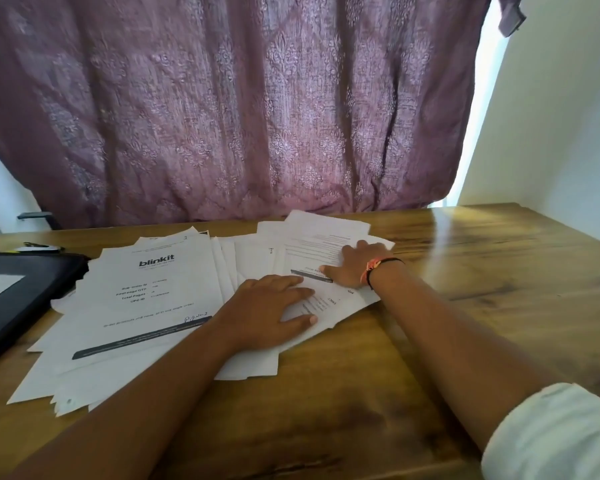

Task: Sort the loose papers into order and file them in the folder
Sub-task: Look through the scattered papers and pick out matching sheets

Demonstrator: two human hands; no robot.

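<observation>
Loose papers lie fanned in an untidy spread across the middle of a wooden table, overlapping one another from the left side to just right of centre. The biggest sheet on top of the left part is a printed page headed "blinkit", with a dark band along its lower edge. The folder is black and lies flat at the left edge of the table; the leftmost sheets overlap its right edge, and it carries a pale label on its cover. Whether anything is filed inside it cannot be told. The left hand rests palm down on the sheets near the middle of the spread, its fingers straight and slightly apart, holding nothing. The right hand lies just beyond it on the right-hand sheets – also flat, fingers stretched toward the far edge and thumb out to the side, pressing on the paper rather than gripping it. The two hands are close together but not touching. A thin thread band circles the right wrist, and a rolled white sleeve shows on that arm. A purple patterned curtain hangs behind the table, with a pale wall to the right.
</observation>
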